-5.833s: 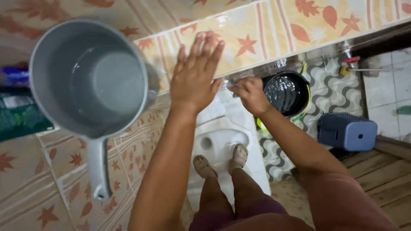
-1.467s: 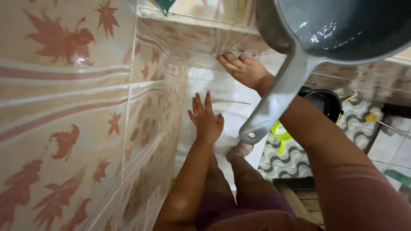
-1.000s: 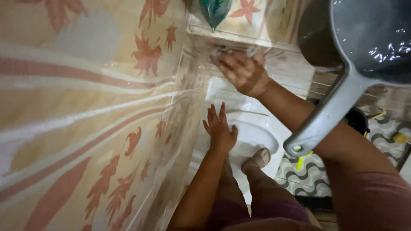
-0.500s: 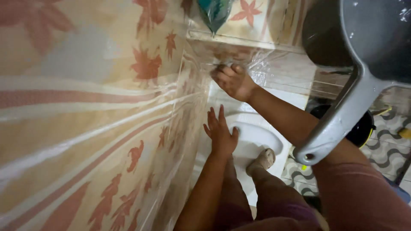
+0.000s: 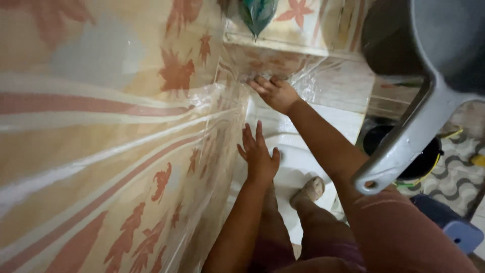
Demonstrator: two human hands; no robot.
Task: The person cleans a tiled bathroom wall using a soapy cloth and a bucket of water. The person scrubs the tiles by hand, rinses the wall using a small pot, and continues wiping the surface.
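A grey dipper (image 5: 434,55) is hanging at upper right; a black bucket (image 5: 404,151) is sitting below; a blue stool (image 5: 454,227) is standing beside it.

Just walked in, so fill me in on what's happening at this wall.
A person stands close to a tiled wall patterned with red leaves. Their left hand is spread flat against the wet tiles, while the right hand reaches up to the ledge in the corner. A grey long-handled dipper looms at the upper right. A white squat toilet lies by their feet.
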